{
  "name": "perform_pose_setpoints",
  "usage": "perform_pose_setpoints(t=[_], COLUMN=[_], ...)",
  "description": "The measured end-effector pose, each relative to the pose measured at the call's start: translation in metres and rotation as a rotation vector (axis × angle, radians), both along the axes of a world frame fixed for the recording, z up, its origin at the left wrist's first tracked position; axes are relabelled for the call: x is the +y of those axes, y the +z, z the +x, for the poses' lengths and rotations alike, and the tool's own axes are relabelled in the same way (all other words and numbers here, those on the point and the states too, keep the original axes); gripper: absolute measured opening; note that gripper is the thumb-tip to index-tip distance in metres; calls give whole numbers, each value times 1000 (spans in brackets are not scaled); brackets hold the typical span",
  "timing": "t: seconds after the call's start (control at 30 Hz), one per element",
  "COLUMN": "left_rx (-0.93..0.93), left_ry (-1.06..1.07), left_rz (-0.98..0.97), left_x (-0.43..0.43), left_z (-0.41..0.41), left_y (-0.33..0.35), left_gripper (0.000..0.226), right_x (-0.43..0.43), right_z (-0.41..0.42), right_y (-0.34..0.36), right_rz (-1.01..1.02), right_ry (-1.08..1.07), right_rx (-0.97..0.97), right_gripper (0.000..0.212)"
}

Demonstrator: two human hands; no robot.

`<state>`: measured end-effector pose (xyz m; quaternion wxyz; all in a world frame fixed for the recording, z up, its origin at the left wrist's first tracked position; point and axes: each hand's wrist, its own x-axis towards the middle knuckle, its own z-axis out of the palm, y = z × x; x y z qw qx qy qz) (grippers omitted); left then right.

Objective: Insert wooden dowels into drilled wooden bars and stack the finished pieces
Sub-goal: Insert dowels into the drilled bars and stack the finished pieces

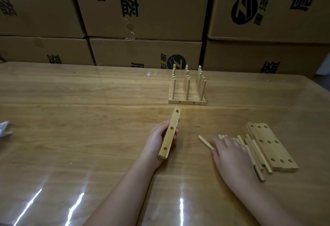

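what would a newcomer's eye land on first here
First, the left hand at centre, gripping a pale wooden bar with three drilled holes over the glossy wooden table. Next, the right hand lies over a loose pile of thin wooden dowels beside flat drilled wooden bars at right. Farther back, finished bars with upright dowels stand before large brown cardboard boxes with black print.

The blurred right hand (230, 154) covers part of the loose dowels (256, 148); whether it grips one is unclear. The bar (170, 133) hides much of the left hand (156, 142). The left edge cuts off a white scrap (5, 129).
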<state>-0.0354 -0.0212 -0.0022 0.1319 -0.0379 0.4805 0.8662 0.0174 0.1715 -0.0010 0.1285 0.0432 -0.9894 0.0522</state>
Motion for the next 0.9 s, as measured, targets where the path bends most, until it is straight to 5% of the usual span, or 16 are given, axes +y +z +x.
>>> perform_pose_setpoints(t=[0.23, 0.43, 0.9], left_rx=[151, 243, 256], left_ry=[-43, -244, -294], left_rz=[-258, -354, -368], left_x=[2, 8, 7], left_z=[8, 19, 19], left_y=[6, 13, 14], left_gripper=[26, 24, 26], right_x=[-1, -2, 4], right_z=[5, 5, 1], right_y=[5, 10, 8], right_rz=[-742, -1423, -1388], right_ry=[145, 137, 201], right_rx=[188, 152, 158], right_gripper=[18, 11, 11])
